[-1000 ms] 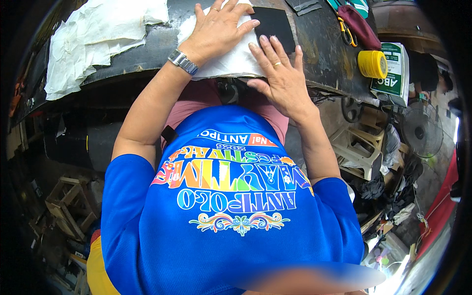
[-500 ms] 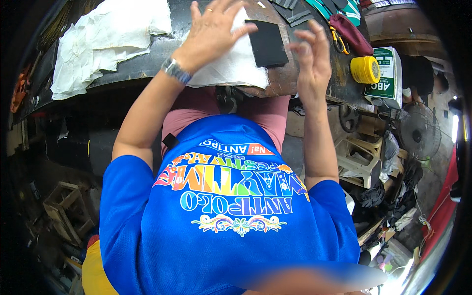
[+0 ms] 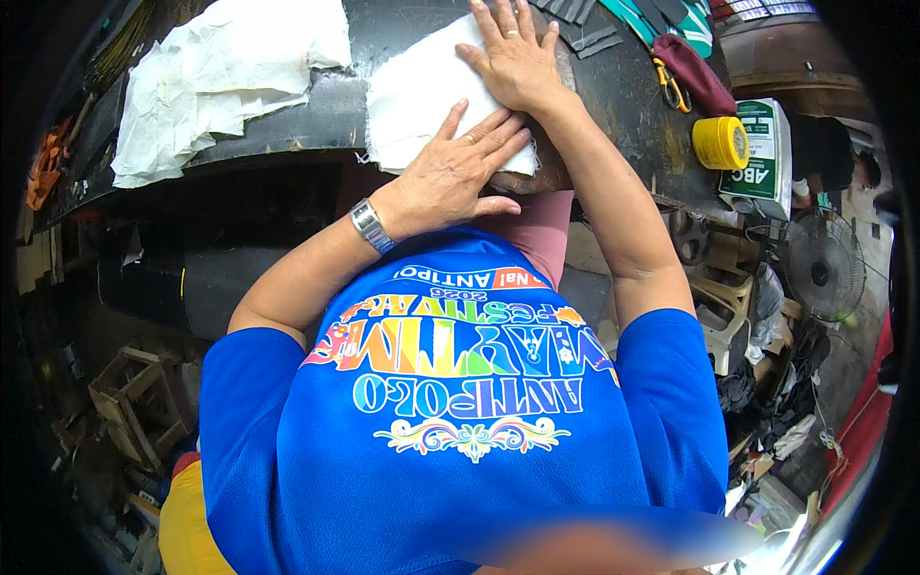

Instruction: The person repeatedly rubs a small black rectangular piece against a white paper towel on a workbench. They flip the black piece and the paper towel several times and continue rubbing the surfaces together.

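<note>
A white cloth (image 3: 412, 105) with frayed edges lies near the front edge of the dark worktable. My left hand (image 3: 446, 177), with a metal watch at the wrist, rests its outstretched fingers on the cloth's right front part. Its thumb points out past the near edge. Farther back, my right hand (image 3: 517, 62) lies flat with spread fingers on the cloth's right side. Neither hand grips anything. The black square sheet seen earlier is out of sight; whether it lies under the cloth, I cannot tell.
To the left lies a stack of white cloths (image 3: 230, 86). Dark strips (image 3: 589, 38), orange-handled scissors (image 3: 673, 88), a maroon pouch (image 3: 695, 77), a yellow tub (image 3: 719, 144) and a green-and-white can (image 3: 764, 158) sit to the right. Beyond the table stands a fan (image 3: 821, 268).
Both raised hands have come down onto the white cloth, the right one moving left and away from me. The black square sheet beside the cloth has gone from view.
</note>
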`<state>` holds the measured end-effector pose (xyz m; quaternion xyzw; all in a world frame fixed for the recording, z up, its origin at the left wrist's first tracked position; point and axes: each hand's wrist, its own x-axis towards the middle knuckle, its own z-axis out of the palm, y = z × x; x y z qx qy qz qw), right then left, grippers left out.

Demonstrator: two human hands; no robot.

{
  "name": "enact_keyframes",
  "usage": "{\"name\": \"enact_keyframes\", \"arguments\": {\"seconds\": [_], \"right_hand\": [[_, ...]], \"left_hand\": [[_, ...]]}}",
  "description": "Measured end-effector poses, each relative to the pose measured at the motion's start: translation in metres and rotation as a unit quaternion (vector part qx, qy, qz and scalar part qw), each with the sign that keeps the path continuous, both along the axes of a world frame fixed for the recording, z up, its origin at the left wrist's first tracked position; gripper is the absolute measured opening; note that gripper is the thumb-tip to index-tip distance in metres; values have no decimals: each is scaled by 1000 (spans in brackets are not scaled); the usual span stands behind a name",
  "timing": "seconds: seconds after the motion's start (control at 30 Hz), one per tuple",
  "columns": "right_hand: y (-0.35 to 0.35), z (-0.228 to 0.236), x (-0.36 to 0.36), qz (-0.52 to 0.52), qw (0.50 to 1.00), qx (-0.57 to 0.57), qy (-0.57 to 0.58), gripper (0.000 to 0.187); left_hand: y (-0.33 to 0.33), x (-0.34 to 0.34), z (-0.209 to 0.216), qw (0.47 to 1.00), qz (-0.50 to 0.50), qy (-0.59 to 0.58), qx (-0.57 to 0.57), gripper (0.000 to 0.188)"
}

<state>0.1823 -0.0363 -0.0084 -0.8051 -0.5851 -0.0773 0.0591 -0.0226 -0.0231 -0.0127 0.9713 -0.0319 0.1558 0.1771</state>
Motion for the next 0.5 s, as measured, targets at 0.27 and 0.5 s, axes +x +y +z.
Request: {"name": "enact_keyframes", "arguments": {"seconds": [0.27,0.5], "right_hand": [[12,27,7,27,908,372,188,58],[14,63,-31,68,813,357,456,61]], "left_hand": [[2,0,14,996,0,-12,-88,95],[64,-34,38,976,43,-187,-103,37]]}}
